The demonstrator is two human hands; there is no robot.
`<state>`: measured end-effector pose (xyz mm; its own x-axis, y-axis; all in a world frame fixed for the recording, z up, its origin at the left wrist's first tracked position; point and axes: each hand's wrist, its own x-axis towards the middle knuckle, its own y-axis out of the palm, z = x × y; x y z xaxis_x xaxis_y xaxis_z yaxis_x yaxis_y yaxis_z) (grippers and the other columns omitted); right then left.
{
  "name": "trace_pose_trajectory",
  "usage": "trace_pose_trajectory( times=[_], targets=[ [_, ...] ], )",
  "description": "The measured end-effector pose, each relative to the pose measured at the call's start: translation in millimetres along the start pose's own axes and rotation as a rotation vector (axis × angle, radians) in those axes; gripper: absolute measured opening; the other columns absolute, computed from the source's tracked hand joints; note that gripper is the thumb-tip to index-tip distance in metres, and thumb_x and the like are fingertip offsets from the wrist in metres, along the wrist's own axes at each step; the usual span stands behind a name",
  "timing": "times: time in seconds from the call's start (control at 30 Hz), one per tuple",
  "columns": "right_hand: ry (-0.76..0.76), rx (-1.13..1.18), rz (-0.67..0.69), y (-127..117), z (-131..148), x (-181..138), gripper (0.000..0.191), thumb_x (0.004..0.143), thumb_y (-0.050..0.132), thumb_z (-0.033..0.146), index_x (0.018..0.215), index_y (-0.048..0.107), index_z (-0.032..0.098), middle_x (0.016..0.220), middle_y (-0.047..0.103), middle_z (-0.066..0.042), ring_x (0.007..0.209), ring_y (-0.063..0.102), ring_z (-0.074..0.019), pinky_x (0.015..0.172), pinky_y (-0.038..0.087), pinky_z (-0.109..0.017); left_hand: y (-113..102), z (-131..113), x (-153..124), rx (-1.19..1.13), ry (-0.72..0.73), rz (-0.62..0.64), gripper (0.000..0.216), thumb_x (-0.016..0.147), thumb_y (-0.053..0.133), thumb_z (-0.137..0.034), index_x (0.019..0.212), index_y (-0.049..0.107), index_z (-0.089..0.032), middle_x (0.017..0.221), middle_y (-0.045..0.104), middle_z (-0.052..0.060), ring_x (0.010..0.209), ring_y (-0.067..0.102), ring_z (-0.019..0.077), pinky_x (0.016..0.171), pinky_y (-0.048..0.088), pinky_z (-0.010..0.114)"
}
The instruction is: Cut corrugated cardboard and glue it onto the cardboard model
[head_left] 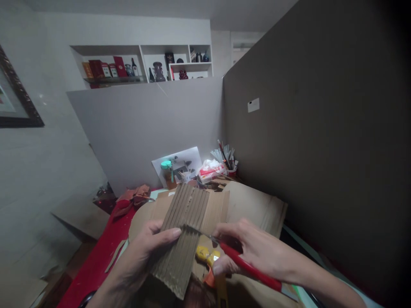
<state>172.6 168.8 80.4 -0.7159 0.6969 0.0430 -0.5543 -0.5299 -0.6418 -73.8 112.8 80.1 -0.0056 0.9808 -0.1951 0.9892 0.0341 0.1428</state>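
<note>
My left hand (146,248) grips a strip of corrugated cardboard (175,265) by its left edge, thumb on top of the ridges. The strip is tilted, and its upper part has a rough torn line along the ridges. My right hand (248,250) is closed around a red-handled tool (253,269) with a thin dark metal tip. That tip reaches the ridged face near my left thumb; its exact kind I cannot make out. Below my right fingers lies a yellow object (207,254) with an orange part, partly hidden.
Flat cardboard sheets (253,205) cover the table, over a red cloth (85,271). At the back stand a jar with a teal lid (166,164), a tissue pack (210,170) and a cup of brushes (231,171). Grey partitions (305,107) rise behind and on the right.
</note>
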Motion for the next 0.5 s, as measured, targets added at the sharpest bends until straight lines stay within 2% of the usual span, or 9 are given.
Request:
trace_pose_trajectory(
  times=[0.1,0.27,0.37,0.5],
  targets=[
    [0.005,0.032,0.020,-2,-5,4,0.051,0.078,0.078,0.064,0.072,0.052,0.021,0.061,0.050,0.006,0.060,0.044,-0.0130,0.054,0.030,-0.024,3,0,7,0.035,-0.012,0.021,0.038,0.064,0.093,-0.041,0.087,0.083,-0.013,0.074,0.076,0.011,0.062,0.070,0.0177,0.060,0.056,0.023],
    [-0.043,0.042,-0.013,-8,-15,4,0.049,0.082,0.076,0.062,0.070,0.053,0.020,0.058,0.044,0.007,0.059,0.039,-0.0118,0.055,0.029,-0.025,14,-2,17,0.066,-0.013,0.059,0.037,0.062,0.093,-0.045,0.079,0.081,-0.014,0.070,0.075,0.008,0.062,0.069,0.0168,0.060,0.054,0.023],
    [-0.077,0.030,-0.047,-9,-25,0,0.051,0.087,0.072,0.062,0.066,0.051,0.020,0.058,0.039,0.007,0.058,0.035,-0.0112,0.054,0.026,-0.026,21,-2,23,0.076,-0.033,0.089,0.041,0.060,0.094,-0.047,0.081,0.081,-0.014,0.070,0.075,0.008,0.062,0.069,0.0165,0.062,0.055,0.024],
    [-0.097,0.005,-0.108,-10,-36,-3,0.053,0.091,0.066,0.062,0.064,0.053,0.019,0.059,0.039,0.006,0.060,0.034,-0.0113,0.059,0.028,-0.027,26,2,32,0.097,-0.047,0.145,0.041,0.064,0.092,-0.047,0.080,0.078,-0.012,0.072,0.075,0.008,0.062,0.068,0.0140,0.059,0.053,0.023]
  ],
)
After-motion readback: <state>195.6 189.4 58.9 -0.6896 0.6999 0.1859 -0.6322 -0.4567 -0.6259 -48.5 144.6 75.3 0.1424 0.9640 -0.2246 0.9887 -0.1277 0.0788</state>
